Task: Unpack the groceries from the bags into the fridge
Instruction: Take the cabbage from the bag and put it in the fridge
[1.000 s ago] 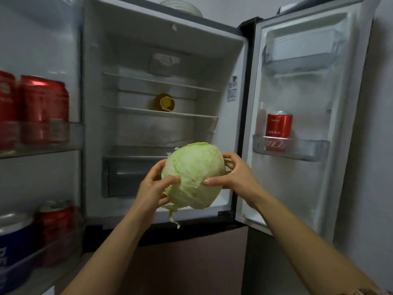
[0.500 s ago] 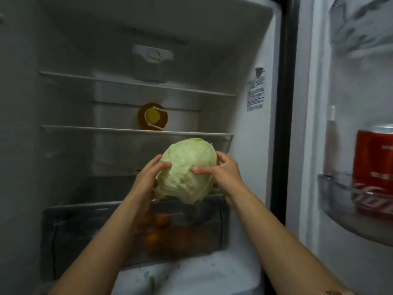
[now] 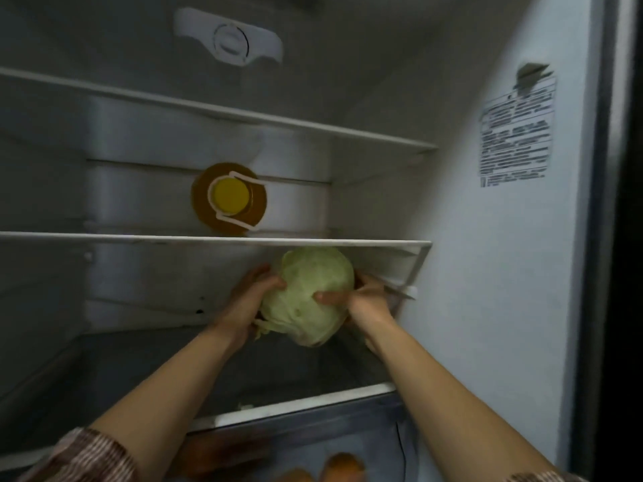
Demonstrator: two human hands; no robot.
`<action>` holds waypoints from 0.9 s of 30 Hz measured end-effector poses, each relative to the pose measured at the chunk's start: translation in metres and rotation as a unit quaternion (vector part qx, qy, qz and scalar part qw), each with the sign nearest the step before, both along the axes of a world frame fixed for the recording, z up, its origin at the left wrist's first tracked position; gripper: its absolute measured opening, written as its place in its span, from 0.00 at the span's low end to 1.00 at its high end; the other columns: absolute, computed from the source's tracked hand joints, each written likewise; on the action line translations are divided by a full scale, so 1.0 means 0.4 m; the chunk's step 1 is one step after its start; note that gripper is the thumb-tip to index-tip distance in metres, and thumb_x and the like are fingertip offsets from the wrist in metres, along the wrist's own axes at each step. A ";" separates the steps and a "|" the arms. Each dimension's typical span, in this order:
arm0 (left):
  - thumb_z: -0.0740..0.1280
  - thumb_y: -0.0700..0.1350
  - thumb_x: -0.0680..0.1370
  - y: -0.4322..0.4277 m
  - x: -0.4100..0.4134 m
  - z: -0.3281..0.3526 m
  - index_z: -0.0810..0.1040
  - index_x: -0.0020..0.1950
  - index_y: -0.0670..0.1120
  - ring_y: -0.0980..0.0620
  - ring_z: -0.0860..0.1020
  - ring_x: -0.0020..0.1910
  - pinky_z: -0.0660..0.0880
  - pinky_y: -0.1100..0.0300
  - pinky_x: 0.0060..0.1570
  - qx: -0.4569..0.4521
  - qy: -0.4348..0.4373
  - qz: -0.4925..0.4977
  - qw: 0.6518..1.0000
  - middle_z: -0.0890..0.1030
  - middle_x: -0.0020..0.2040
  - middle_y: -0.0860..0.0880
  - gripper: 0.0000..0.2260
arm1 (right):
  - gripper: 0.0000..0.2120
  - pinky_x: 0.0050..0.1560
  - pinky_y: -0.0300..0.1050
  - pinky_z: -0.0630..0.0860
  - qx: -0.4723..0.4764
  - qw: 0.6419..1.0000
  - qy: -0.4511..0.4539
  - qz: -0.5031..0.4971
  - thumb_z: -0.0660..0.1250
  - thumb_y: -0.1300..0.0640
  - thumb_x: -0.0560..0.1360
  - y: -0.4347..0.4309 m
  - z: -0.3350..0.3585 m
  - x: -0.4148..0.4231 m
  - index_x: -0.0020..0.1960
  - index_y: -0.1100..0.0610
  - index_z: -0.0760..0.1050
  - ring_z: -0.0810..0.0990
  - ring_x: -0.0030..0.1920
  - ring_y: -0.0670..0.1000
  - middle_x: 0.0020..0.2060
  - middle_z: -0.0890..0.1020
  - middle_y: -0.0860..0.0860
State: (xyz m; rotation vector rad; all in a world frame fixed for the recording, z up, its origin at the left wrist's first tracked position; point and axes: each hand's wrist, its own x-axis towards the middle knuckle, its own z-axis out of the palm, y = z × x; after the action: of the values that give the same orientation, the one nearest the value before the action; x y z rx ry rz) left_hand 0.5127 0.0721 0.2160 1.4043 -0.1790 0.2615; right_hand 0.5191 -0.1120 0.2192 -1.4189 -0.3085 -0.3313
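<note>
Green cabbage (image 3: 309, 293) is gripped on both sides by the left hand (image 3: 248, 300) and right hand (image 3: 365, 302), fingers curled round it, low over the bottom shelf (image 3: 295, 407) of the fridge (image 3: 487, 273), nearly stowed by my reckoning, with orange fruit (image 3: 342, 464) already in the drawer (image 3: 382, 429) below.

cabbage (image 3: 309, 293): matt, veined leaf
fridge wall (image 3: 494, 273): smooth white plastic
bottle cap (image 3: 230, 195): glossy yellow plastic
sleeve (image 3: 87, 457): striped cloth

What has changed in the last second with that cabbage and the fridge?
The cabbage was carried forward from in front of the open fridge into it, and is now under the middle shelf. Unchanged: the left hand and right hand grip its sides; the yellow-capped bottle lies on that shelf.
</note>
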 end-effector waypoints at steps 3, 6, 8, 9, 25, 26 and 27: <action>0.73 0.53 0.60 0.000 0.039 -0.006 0.74 0.65 0.54 0.46 0.79 0.55 0.78 0.52 0.47 0.036 -0.011 0.014 0.999 0.80 0.59 0.46 0.33 | 0.35 0.53 0.58 0.80 0.010 1.000 -0.006 -0.023 0.81 0.71 0.54 0.007 -0.028 0.070 0.60 0.62 0.77 0.83 0.53 0.58 0.55 0.83 0.58; 0.74 0.49 0.69 0.001 0.072 -0.010 0.71 0.68 0.51 0.48 0.77 0.56 0.75 0.53 0.54 0.084 -0.008 0.040 0.996 0.77 0.61 0.49 0.28 | 0.40 0.56 0.58 0.79 -0.015 0.999 0.000 -0.032 0.83 0.61 0.53 0.008 -0.045 0.111 0.64 0.57 0.75 0.81 0.55 0.57 0.57 0.82 0.54; 0.72 0.47 0.73 0.005 0.089 -0.018 0.70 0.69 0.51 0.48 0.76 0.57 0.75 0.53 0.56 0.100 -0.002 0.053 0.994 0.76 0.61 0.48 0.25 | 0.39 0.59 0.58 0.78 -0.041 0.999 -0.007 -0.024 0.84 0.57 0.54 0.002 -0.046 0.132 0.64 0.56 0.76 0.81 0.57 0.56 0.58 0.82 0.54; 0.71 0.48 0.74 0.006 0.094 -0.021 0.70 0.70 0.50 0.48 0.77 0.57 0.74 0.53 0.57 0.097 -0.001 0.057 0.994 0.76 0.62 0.48 0.24 | 0.35 0.59 0.54 0.78 -0.075 0.996 -0.018 -0.036 0.83 0.58 0.58 0.001 -0.041 0.134 0.64 0.57 0.76 0.81 0.57 0.54 0.58 0.82 0.54; 0.63 0.52 0.79 0.034 0.052 -0.032 0.76 0.66 0.43 0.43 0.75 0.62 0.70 0.56 0.60 0.289 -0.022 0.190 0.938 0.77 0.64 0.42 0.19 | 0.32 0.67 0.38 0.66 -0.386 0.915 -0.048 -0.105 0.68 0.55 0.76 0.037 -0.062 0.044 0.77 0.51 0.59 0.71 0.69 0.53 0.71 0.71 0.52; 0.62 0.51 0.80 0.025 0.037 -0.030 0.75 0.67 0.43 0.43 0.74 0.63 0.69 0.57 0.59 0.296 -0.017 0.195 0.935 0.76 0.66 0.42 0.19 | 0.30 0.67 0.40 0.68 -0.379 0.918 -0.054 -0.105 0.68 0.55 0.76 0.034 -0.064 0.029 0.75 0.52 0.62 0.73 0.68 0.54 0.70 0.73 0.53; 0.62 0.50 0.80 0.015 0.018 -0.028 0.74 0.68 0.43 0.43 0.73 0.65 0.68 0.57 0.60 0.300 -0.012 0.203 0.932 0.75 0.67 0.42 0.19 | 0.27 0.66 0.43 0.70 -0.375 0.919 -0.061 -0.106 0.68 0.55 0.76 0.031 -0.065 0.009 0.73 0.52 0.66 0.74 0.67 0.54 0.68 0.75 0.53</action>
State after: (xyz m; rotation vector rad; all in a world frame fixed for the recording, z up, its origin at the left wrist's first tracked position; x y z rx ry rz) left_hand 0.5201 0.0782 0.2048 2.0465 0.0220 0.6027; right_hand 0.5228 -0.0995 0.1930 -2.2032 -0.4084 -0.5131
